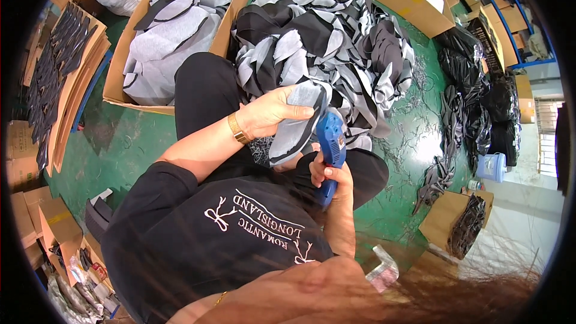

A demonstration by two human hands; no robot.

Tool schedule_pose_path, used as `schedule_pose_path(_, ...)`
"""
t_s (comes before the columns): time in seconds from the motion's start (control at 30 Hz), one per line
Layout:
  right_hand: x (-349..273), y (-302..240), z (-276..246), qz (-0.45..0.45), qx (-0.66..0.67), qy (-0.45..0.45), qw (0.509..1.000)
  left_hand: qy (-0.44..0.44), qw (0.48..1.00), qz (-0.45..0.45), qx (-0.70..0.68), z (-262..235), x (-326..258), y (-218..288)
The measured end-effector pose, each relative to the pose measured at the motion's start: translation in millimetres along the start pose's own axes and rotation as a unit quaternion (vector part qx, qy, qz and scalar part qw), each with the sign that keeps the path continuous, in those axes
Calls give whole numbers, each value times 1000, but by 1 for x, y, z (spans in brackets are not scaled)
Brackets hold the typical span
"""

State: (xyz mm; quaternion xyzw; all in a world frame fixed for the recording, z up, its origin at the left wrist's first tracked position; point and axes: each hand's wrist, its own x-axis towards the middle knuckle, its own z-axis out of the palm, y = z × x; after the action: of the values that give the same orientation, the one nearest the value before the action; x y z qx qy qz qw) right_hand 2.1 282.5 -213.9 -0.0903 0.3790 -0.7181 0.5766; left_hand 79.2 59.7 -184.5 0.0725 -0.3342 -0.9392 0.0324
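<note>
L hand (273, 114) pinches a grey fabric piece (297, 123) over the lap, by the near edge of the floor pile (336, 42); R hand (330, 183) clamped round the blue cutter (331, 141). Risk imo: blade sits v. close to L fingers, a slip nicks them.

green floor (126, 144) | cardboard boxes (120, 66) | fabric-piece pile (336, 30) | black scraps (480, 102)

Heaped cut fabric pieces (336, 42) close ahead, cardboard box (174, 36) front-left, bare green floor (120, 144) leftward
</note>
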Motion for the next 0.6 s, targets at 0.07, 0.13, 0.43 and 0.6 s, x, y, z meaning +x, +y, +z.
schedule_pose_path(0.07,1,-2,0,-8,17,0,1000,-7,1000,5,23,-1,-1,0)
schedule_pose_path(0.13,0,-7,1,-40,25,16,999,18,999,-21,-37,0,-1,4)
schedule_pose_path(0.43,-17,-7,-11,27,-41,28,998,44,996,59,53,-7,5,12)
schedule_pose_path(0.6,-20,-9,-16,47,-90,28,994,31,997,31,57,-4,3,14)
